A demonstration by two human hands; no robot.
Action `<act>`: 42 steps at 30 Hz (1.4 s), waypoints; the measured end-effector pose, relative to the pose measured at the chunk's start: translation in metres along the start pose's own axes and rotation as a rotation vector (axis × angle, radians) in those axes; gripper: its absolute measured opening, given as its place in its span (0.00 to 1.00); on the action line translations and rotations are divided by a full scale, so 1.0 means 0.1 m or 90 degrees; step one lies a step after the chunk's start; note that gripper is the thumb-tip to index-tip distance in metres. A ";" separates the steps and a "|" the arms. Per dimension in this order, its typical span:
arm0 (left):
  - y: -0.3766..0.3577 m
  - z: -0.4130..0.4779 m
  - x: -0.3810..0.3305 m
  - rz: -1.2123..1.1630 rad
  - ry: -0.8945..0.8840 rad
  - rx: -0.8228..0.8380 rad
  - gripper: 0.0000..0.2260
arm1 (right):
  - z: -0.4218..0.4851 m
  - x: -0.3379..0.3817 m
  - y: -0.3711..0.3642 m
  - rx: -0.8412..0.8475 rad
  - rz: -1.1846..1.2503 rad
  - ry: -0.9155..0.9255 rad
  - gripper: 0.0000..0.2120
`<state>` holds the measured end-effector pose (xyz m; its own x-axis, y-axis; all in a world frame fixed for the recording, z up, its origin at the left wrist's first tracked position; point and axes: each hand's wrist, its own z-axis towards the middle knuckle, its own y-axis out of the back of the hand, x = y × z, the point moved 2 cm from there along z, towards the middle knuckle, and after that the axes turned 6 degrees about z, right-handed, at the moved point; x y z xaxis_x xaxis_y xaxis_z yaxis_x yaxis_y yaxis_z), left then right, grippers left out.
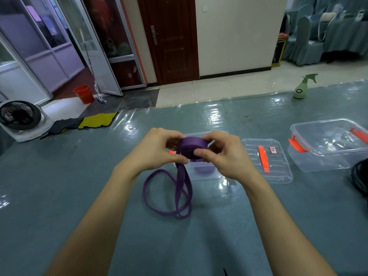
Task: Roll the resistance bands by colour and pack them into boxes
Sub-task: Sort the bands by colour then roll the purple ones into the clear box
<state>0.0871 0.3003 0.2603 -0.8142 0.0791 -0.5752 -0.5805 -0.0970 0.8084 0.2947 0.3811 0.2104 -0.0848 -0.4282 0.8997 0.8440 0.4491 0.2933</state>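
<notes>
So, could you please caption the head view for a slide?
Left hand and right hand roll a purple resistance band near a clear box, loose tail on the table.

Purple band (192, 148): partly rolled into a tight coil, raised at frame centre; its loose tail loops on the surface below. Clear box (217, 175) behind it contains a purple roll (204, 168). Second clear box (318, 162): open, at right edge.

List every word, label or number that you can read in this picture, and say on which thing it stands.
No text here can be read with certainty.
Red and white sticker on the clear lid: some marks, too blurred to read.
Round dark label on the green spray bottle: too small to read.
No other writing shows.
</notes>
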 end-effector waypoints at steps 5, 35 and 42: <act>0.02 0.00 0.06 -0.238 0.021 -0.060 0.22 | -0.01 0.03 0.07 -0.021 0.262 -0.049 0.11; 0.17 0.05 0.01 0.024 0.001 0.062 0.18 | 0.00 0.14 -0.05 -0.007 0.052 0.002 0.07; 0.28 0.12 0.00 0.016 -0.009 0.026 0.15 | 0.04 0.12 -0.02 0.104 0.029 -0.024 0.19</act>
<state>0.0710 0.3092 0.2843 -0.8284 0.0912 -0.5527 -0.5585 -0.0591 0.8274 0.2896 0.3781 0.2219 -0.0711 -0.3764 0.9237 0.7500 0.5903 0.2982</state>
